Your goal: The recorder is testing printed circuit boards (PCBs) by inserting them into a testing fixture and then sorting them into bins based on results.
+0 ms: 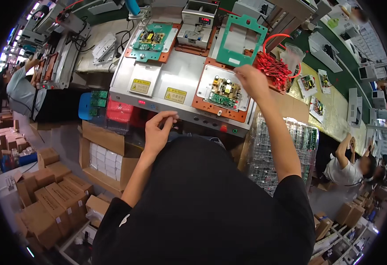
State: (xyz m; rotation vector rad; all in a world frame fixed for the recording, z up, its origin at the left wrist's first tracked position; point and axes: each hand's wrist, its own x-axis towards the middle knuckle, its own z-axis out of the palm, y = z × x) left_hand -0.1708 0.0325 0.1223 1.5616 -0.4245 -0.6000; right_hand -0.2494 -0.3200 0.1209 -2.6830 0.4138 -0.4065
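Observation:
My right hand (254, 82) reaches over a white and orange fixture (206, 84). Its fingers are bent together at the lower edge of a green frame (224, 55). What they pinch, if anything, is hidden. The frame has a large rectangular opening and sits just behind the fixture. Below my fingertips, a circuit board (224, 90) with tall components lies in the fixture. My left hand (158, 132) hovers before the front edge of the metal machine (171, 81), thumb and fingertips curled together, with nothing visible in them.
A second fixture (167, 51) with a board stands at back left. Red leads (273, 68) are heaped at right, beside more boards (308, 84). Stacked clear trays (286, 150) stand right of me; an open carton (85, 148) is at left. Other people work at both sides.

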